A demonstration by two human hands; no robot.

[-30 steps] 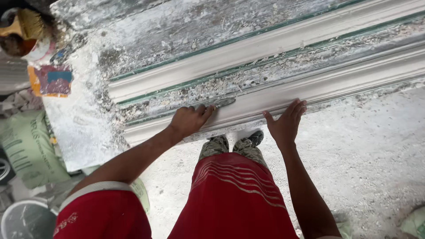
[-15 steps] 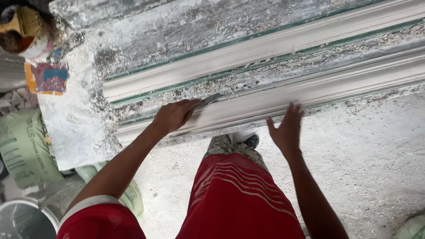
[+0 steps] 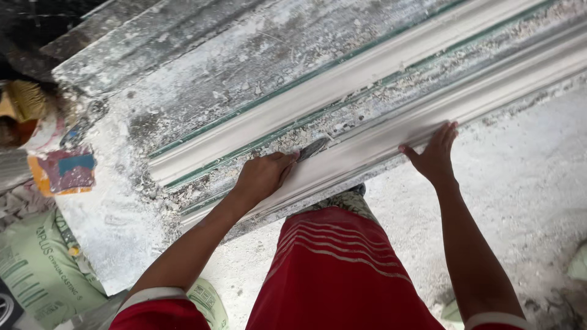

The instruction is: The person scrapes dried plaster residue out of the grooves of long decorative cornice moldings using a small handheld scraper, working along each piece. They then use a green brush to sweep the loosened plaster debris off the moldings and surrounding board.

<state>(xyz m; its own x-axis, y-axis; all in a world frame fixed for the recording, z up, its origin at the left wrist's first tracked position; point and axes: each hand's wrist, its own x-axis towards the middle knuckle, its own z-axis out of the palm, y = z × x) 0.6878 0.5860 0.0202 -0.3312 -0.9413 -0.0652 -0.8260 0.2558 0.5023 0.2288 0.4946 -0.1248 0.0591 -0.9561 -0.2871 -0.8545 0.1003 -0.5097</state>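
A long white plaster moulding (image 3: 391, 134) lies along the near edge of a plaster-crusted work table (image 3: 244, 67). My left hand (image 3: 264, 176) grips a flat metal scraper (image 3: 313, 148), whose blade rests in the groove just behind the moulding. My right hand (image 3: 435, 154) lies flat and open on the moulding's front face, further right. A second white moulding strip (image 3: 342, 85) runs parallel behind the groove. My red shorts and patterned shoes show below the table edge.
A green sack of plaster (image 3: 36, 269) lies on the floor at lower left. A small orange and blue box (image 3: 64, 173) and a brush-like object (image 3: 24, 101) sit at the table's left end. The floor (image 3: 526, 208) is dusted white.
My left hand has slid the scraper left along the groove. My right hand has shifted a little along the moulding, and the view has drifted.
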